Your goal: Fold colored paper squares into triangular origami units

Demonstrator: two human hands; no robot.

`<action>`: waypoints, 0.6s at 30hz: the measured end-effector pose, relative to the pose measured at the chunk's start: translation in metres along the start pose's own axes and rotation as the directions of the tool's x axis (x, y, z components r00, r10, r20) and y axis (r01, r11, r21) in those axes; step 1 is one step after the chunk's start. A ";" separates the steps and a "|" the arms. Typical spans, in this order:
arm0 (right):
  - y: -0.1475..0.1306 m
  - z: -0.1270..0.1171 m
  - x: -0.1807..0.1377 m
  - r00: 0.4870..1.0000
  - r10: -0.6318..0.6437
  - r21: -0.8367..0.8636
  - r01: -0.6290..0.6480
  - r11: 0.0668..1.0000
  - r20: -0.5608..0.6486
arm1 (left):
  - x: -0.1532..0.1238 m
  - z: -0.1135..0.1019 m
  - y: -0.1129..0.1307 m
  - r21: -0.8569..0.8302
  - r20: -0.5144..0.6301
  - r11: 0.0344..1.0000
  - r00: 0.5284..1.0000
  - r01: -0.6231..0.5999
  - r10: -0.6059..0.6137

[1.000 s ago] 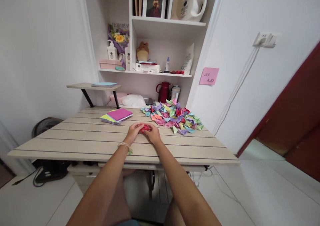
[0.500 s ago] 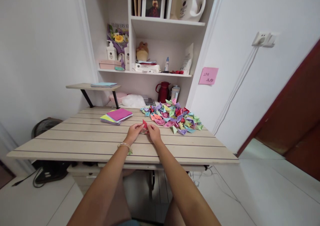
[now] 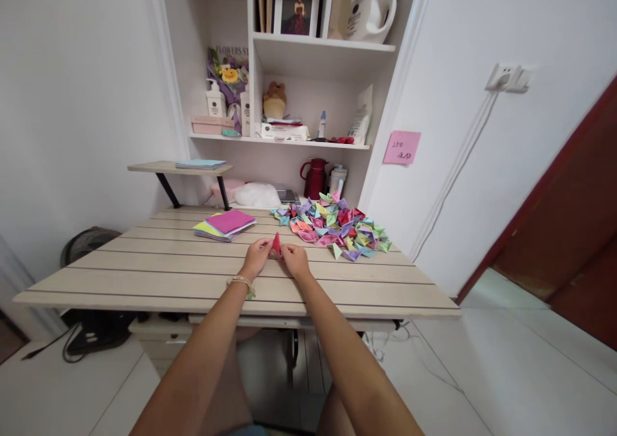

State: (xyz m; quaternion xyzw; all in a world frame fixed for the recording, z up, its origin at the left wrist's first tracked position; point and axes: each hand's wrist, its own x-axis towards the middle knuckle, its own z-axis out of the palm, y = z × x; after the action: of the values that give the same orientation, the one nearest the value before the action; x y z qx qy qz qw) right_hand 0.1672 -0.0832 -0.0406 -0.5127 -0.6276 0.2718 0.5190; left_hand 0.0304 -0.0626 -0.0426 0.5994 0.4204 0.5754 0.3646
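Observation:
A small folded piece of red paper [image 3: 276, 243] stands pointed end up between my two hands, a little above the desk. The fingers of my left hand [image 3: 257, 256] pinch its left side; a bracelet circles that wrist. My right hand [image 3: 294, 258] has its fingers closed at the lower right edge of the paper. Beyond my right hand lies a heap of folded paper boats [image 3: 332, 224] in many colours. To the far left of my hands is a stack of coloured paper sheets [image 3: 230, 222], magenta on top and yellow beneath.
The slatted wooden desk [image 3: 144, 281] spans the front. A raised shelf [image 3: 159, 166] bears light blue paper [image 3: 200, 163] at the left. Behind stand a dark red jug [image 3: 315, 177] and a white plastic bag [image 3: 258, 195]. A pink note [image 3: 402, 147] sticks to the right wall.
The red paper has turned more upright and shows a taller, narrower point. My right fingers have shifted slightly down along its edge.

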 end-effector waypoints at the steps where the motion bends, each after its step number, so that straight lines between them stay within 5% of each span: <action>1: 0.000 0.000 0.000 1.000 -0.007 -0.017 0.007 1.000 0.003 | 0.000 0.000 0.000 0.004 -0.003 1.000 1.000 -0.002 0.002; 18: -0.003 0.000 -0.003 0.984 -0.163 -0.130 0.153 0.980 -0.073 | -0.005 0.005 0.007 -0.075 0.133 0.995 0.990 0.058 -0.048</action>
State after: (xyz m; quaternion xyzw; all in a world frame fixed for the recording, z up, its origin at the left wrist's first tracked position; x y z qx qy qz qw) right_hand 0.1661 -0.0867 -0.0384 -0.5034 -0.6597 0.1685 0.5319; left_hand 0.0358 -0.0695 -0.0382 0.6096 0.3885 0.5410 0.4298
